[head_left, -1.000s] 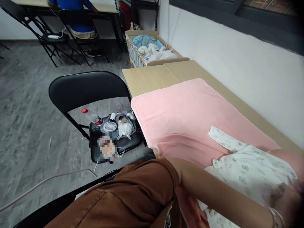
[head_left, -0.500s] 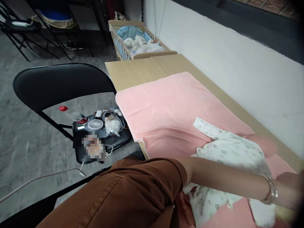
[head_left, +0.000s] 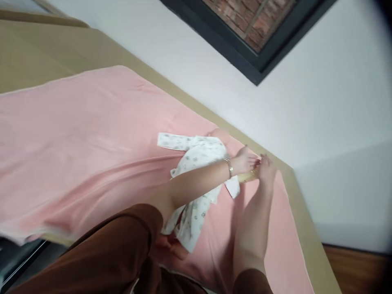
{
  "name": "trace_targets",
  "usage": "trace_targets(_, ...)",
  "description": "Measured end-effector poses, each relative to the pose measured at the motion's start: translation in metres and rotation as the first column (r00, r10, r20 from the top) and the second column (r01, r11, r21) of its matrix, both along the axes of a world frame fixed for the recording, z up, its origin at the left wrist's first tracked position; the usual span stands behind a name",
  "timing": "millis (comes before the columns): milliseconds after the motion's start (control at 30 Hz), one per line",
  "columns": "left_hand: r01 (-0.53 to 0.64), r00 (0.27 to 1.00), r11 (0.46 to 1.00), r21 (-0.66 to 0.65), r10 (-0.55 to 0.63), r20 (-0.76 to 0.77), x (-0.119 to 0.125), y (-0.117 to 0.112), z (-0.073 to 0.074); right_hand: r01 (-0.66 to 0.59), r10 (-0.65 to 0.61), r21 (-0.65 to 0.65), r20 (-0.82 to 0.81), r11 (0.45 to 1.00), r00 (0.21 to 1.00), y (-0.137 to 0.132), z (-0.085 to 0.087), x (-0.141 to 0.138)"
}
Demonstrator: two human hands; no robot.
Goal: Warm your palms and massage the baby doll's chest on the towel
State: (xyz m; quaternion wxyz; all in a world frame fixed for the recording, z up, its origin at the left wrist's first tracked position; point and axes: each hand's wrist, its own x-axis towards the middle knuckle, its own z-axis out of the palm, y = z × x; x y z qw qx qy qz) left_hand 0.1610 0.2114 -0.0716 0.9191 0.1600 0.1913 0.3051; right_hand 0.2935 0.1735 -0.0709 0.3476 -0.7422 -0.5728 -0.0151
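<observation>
A small figure, which I take for a baby doll, lies on a pink blanket (head_left: 101, 110) in a white patterned garment (head_left: 199, 153). Its skin-toned feet (head_left: 177, 247) show at the lower end, and my left forearm crosses its middle. My left hand (head_left: 243, 161), with a bracelet at the wrist, is above the upper end, its fingers stretched towards my right hand (head_left: 267, 169). The right fingers look apart, though blurred. Below the hands runs a yellowish strip (head_left: 248, 176) with small marks, beside a white sleeve end (head_left: 233, 187); whether I touch it is unclear.
The blanket covers much of a wooden tabletop (head_left: 39, 53). A white wall (head_left: 330, 106) borders the table's far side, with a dark-framed window (head_left: 239, 61) in it. Part of a black chair (head_left: 21, 261) shows at lower left, and a wooden surface (head_left: 361, 269) at lower right.
My view has swung right, towards the window. Both hands now show close together; before, the left hand was blurred at the right edge. The crib and the chair with a bottle have left view.
</observation>
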Motion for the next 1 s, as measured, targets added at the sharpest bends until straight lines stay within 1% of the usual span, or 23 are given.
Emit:
trace_targets(33, -0.018, 1.000, 1.000, 0.001, 0.018, -0.007, -0.001, -0.003, 0.003, 0.026, -0.026, -0.015, -0.013, 1.000, 1.000, 0.003, -0.002, 0.000)
trace_targets(100, -0.023, 1.000, 1.000, 0.014, 0.023, 0.015, -0.004, -0.010, 0.007, 0.035, -0.035, -0.030, -0.006, 0.999, 0.999, 0.006, -0.002, -0.002)
trace_targets(233, -0.024, 1.000, 1.000, 0.000, 0.024, 0.011, -0.011, -0.020, 0.014, 0.077, -0.077, -0.017, 0.028, 0.997, 0.997, 0.002, 0.002, -0.011)
trace_targets(333, -0.003, 1.000, 1.000, -0.014, 0.003, 0.012, -0.021, -0.024, 0.015, 0.113, -0.111, -0.024, 0.076, 0.993, 0.991, -0.003, 0.005, -0.016)
trace_targets(433, 0.046, 0.999, 0.999, -0.012, -0.046, 0.022, -0.035, -0.023, 0.012, 0.158, -0.155, -0.036, 0.086, 0.987, 0.984, -0.006, 0.008, -0.020)
trace_targets(467, 0.062, 0.998, 0.998, -0.008, -0.061, 0.018, -0.041, -0.022, 0.011, 0.169, -0.167, -0.013, 0.101, 0.985, 0.981, -0.007, 0.010, -0.023)
trace_targets(533, 0.080, 0.997, 0.997, 0.005, -0.080, 0.007, -0.052, -0.023, 0.010, 0.157, -0.169, 0.087, 0.154, 0.984, 0.974, -0.011, 0.014, -0.034)
trace_targets(567, 0.082, 0.997, 0.997, 0.011, -0.082, 0.007, -0.059, -0.025, 0.011, 0.121, -0.148, 0.149, 0.183, 0.981, 0.972, -0.014, 0.016, -0.043)
trace_targets(600, 0.079, 0.997, 0.997, 0.019, -0.079, 0.017, -0.065, -0.027, 0.014, 0.061, -0.102, 0.201, 0.202, 0.978, 0.974, -0.017, 0.018, -0.053)
trace_targets(633, 0.076, 0.996, 0.997, 0.030, -0.077, 0.035, -0.071, -0.030, 0.018, -0.021, -0.027, 0.228, 0.205, 0.974, 0.978, -0.022, 0.019, -0.066)
trace_targets(667, 0.078, 0.995, 0.996, 0.044, -0.080, 0.056, -0.078, -0.034, 0.023, -0.120, 0.075, 0.229, 0.198, 0.966, 0.977, -0.027, 0.020, -0.081)
trace_targets(700, 0.083, 0.994, 0.995, 0.061, -0.087, 0.072, -0.085, -0.038, 0.030, -0.226, 0.190, 0.197, 0.189, 0.954, 0.963, -0.034, 0.020, -0.097)
trace_targets(733, 0.095, 0.992, 0.992, 0.080, -0.101, 0.074, -0.094, -0.042, 0.037, -0.323, 0.291, 0.161, 0.191, 0.933, 0.937, -0.041, 0.019, -0.114)
trace_targets(767, 0.105, 0.993, 0.990, 0.095, -0.110, 0.051, -0.103, -0.045, 0.045, -0.396, 0.368, 0.128, 0.201, 0.909, 0.908, -0.050, 0.018, -0.132)
trace_targets(800, 0.099, 0.995, 0.989, 0.108, -0.102, 0.022, -0.112, -0.047, 0.052, -0.444, 0.412, 0.132, 0.214, 0.886, 0.886, -0.060, 0.017, -0.149)
trace_targets(867, 0.067, 0.997, 0.989, 0.131, -0.061, -0.054, -0.131, -0.049, 0.066, -0.576, 0.535, 0.105, 0.264, 0.811, 0.802, -0.081, 0.013, -0.179)
trace_targets(900, 0.065, 0.996, 0.984, 0.168, -0.054, -0.066, -0.139, -0.050, 0.071, -0.631, 0.585, 0.105, 0.284, 0.769, 0.760, -0.090, 0.011, -0.191)
trace_targets(933, 0.050, 0.996, 0.978, 0.202, -0.033, -0.088, -0.145, -0.052, 0.074, -0.659, 0.611, 0.114, 0.283, 0.744, 0.739, -0.098, 0.010, -0.200)
trace_targets(1000, -0.001, 0.994, 0.965, 0.261, 0.029, -0.102, -0.150, -0.060, 0.075, -0.703, 0.661, 0.155, 0.249, 0.694, 0.708, -0.104, 0.008, -0.207)
